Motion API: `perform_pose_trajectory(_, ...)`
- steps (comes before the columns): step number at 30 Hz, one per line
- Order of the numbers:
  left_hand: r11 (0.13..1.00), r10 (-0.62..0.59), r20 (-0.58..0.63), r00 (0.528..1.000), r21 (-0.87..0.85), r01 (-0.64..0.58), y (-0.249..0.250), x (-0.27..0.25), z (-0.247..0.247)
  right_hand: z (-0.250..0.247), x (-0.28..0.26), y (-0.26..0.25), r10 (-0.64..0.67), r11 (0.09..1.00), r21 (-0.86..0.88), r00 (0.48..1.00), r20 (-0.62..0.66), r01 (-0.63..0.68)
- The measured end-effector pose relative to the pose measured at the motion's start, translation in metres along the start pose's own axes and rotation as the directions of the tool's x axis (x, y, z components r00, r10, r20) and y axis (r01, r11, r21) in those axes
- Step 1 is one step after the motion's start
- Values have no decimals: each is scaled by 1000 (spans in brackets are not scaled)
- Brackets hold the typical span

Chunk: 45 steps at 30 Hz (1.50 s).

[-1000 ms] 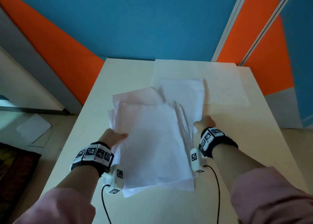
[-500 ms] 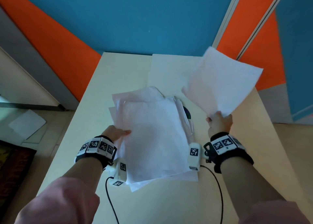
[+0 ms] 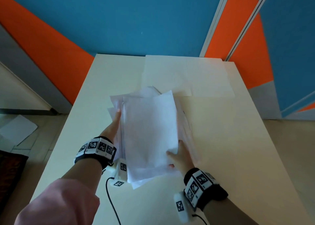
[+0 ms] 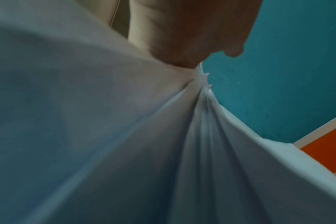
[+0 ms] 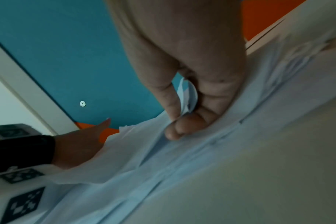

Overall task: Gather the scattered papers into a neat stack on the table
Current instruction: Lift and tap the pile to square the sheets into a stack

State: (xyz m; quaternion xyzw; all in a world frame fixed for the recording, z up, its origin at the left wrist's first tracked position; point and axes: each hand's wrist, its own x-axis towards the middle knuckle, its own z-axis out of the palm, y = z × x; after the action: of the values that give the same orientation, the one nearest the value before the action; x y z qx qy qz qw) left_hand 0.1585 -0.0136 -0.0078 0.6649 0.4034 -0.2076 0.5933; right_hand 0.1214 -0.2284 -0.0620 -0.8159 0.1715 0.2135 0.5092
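Note:
A loose pile of white papers (image 3: 148, 131) lies in the middle of the cream table (image 3: 230, 139), its edges uneven. My left hand (image 3: 112, 127) rests along the pile's left edge with straight fingers, also seen in the right wrist view (image 5: 81, 144). In the left wrist view the papers (image 4: 125, 136) fan out beneath that hand (image 4: 182, 30). My right hand (image 3: 177, 155) pinches the near right corner of the top sheet between thumb and fingers (image 5: 184, 121), low over the pile (image 5: 163, 166).
Large white sheets (image 3: 185, 74) lie flat at the table's far end, against the blue and orange wall. A white sheet (image 3: 18, 129) lies on the floor to the left. A black cable (image 3: 109, 190) trails from my left wrist over the near table.
My right hand brought the raised sheet from the right down onto the pile. My left hand's fingers have stretched forward along the pile's left edge.

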Motion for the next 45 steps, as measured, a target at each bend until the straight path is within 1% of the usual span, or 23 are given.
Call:
perform_pose_trajectory(2,991,39,-8,999,126,-38,0,10,-1,-2,-4,-4,9,991,-133,1000,-12,-10)
perform_pose_trajectory(4,939,53,-45,998,343,-35,-2,19,-1,-12,-4,-10,-15,945,-326,1000,-18,8)
perform_pose_trajectory(6,858,70,-62,996,512,-28,-4,25,1,-28,4,-16,-45,880,-474,989,-142,-28)
perform_pose_trajectory(7,836,79,-71,994,547,-27,-5,26,2,-37,9,-19,-65,852,-520,972,-226,-64)
perform_pose_trajectory(8,834,96,-77,992,550,-38,-6,28,3,-46,16,-21,-64,855,-509,954,-294,-99)
perform_pose_trajectory(9,846,106,-89,990,532,-43,-9,32,3,-54,24,-23,-24,890,-439,947,-322,-126)
perform_pose_trajectory(10,876,121,-98,988,479,-60,-12,36,1,-60,32,-25,35,936,-325,954,-297,-136)
perform_pose_trajectory(12,946,161,-66,985,293,-135,-18,43,-1,-67,47,-27,109,988,-89,981,-162,-125)
perform_pose_trajectory(14,979,188,-23,982,87,-186,-26,50,-5,-70,56,-30,144,989,22,986,-82,-143)
perform_pose_trajectory(15,977,211,-5,977,15,-211,-29,51,-6,-73,64,-24,124,992,26,989,-82,-122)
perform_pose_trajectory(17,963,267,30,963,-44,-266,-29,48,-8,-79,79,-14,57,997,51,996,-67,-54)
perform_pose_trajectory(19,946,319,57,946,-83,-314,-24,43,-10,-90,69,-29,37,994,105,998,-50,-31)
perform_pose_trajectory(22,918,392,100,915,-105,-382,-13,34,-13,-106,61,-49,14,984,178,998,62,-25)
perform_pose_trajectory(24,896,440,119,890,-114,-428,-2,27,-13,-116,56,-62,-58,974,224,985,161,21)
perform_pose_trajectory(25,881,469,122,875,-130,-454,4,22,-13,-120,54,-68,-101,974,218,980,174,61)
perform_pose_trajectory(29,798,585,60,809,-220,-561,33,4,-13,-134,43,-95,-221,973,56,975,-23,222)
perform_pose_trajectory(30,770,614,35,788,-249,-588,41,-3,-12,-138,39,-103,-274,958,71,960,-65,278)
perform_pose_trajectory(33,665,710,-15,704,-316,-677,61,-25,-13,-142,11,-127,-450,860,173,874,-182,480)
perform_pose_trajectory(35,615,762,12,648,-328,-717,70,-36,-15,-141,2,-131,-522,815,163,827,-210,556)
perform_pose_trajectory(36,614,770,45,636,-323,-720,72,-40,-14,-141,3,-130,-532,813,155,824,-195,561)
perform_pose_trajectory(38,655,748,107,655,-285,-700,70,-40,-13,-139,5,-125,-515,841,132,851,-106,525)
perform_pose_trajectory(40,693,717,132,684,-236,-681,66,-37,-12,-136,8,-122,-495,862,103,868,-41,497)
perform_pose_trajectory(45,721,691,119,713,-184,-668,61,-22,-14,-129,16,-119,-472,870,137,880,-46,474)
